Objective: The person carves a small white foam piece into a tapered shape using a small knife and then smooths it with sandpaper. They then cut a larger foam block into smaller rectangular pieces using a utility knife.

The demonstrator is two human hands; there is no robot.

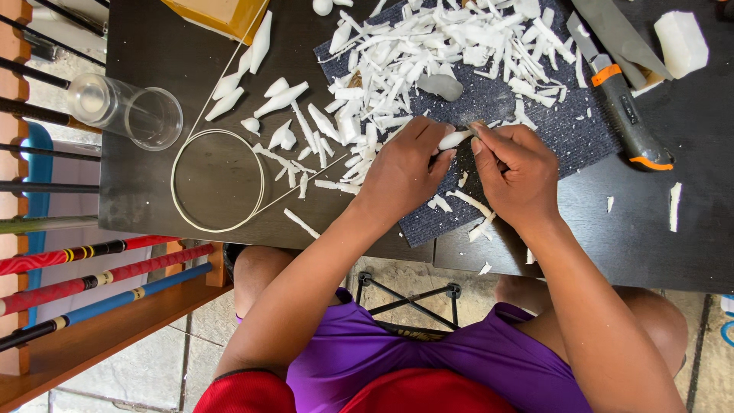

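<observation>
Both hands meet low over a dark grey mat (535, 130) on the dark counter (191, 191). Curled shut, the left hand (405, 170) pinches a small white foam piece (454, 139) at its fingertips. Closed just beside it, the right hand (516, 174) grips a thin blade (475, 130) whose tip touches that piece. Beyond the hands, a heap of white shavings (436, 46) covers the mat, too many to count. Right of the right hand lies one utility knife (623, 103) with orange trim, and beyond it one white foam block (682, 42). Left of the left hand sit about eight carved pointed shapes (281, 98), one wire loop (218, 180) and one clear glass (126, 111) on its side.
</observation>
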